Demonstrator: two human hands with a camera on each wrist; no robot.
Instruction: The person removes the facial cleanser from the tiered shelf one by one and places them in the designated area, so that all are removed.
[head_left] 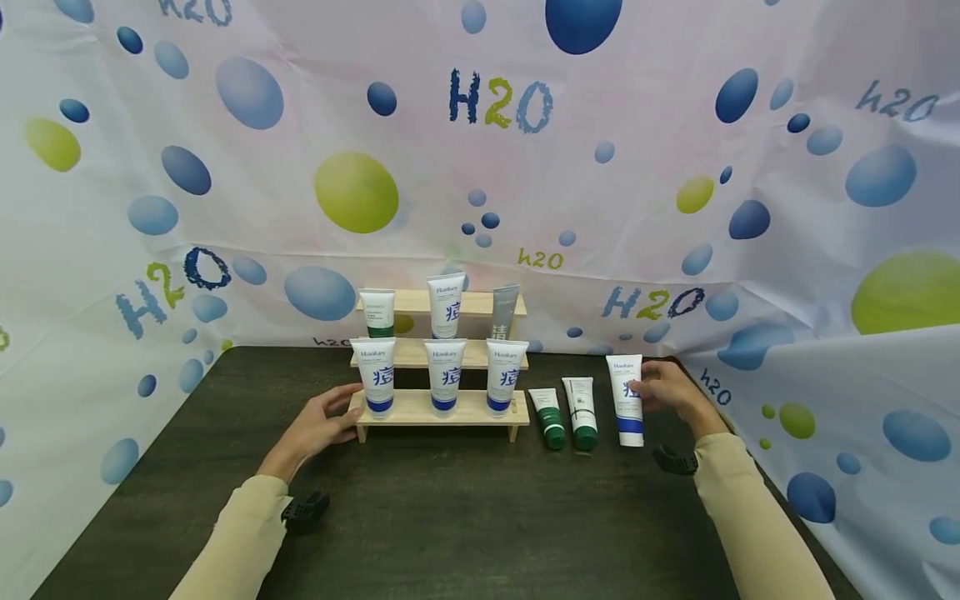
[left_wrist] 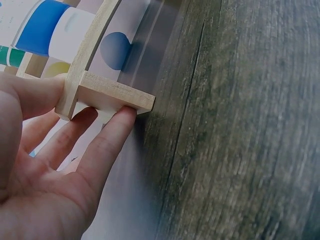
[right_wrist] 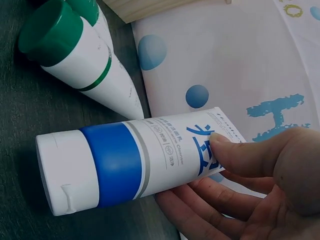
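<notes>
A three-tier wooden display rack stands at the back of the table, with white, blue-banded tubes upright along its lowest step. My left hand holds the rack's lower left end. In the left wrist view, the thumb lies on the step's edge and fingertips touch its short leg. Out to the right, my right hand pinches a white facial cleanser tube near its flat crimped end, thumb over the blue lettering. Its blue-banded cap end points toward me. Part of the fingers is hidden behind the tube.
Between rack and right hand lie two green-capped tubes, the larger one nearer the hand. A green-banded tube, a white tube and a grey tube stand higher on the rack. A printed cloth hangs behind the dark table.
</notes>
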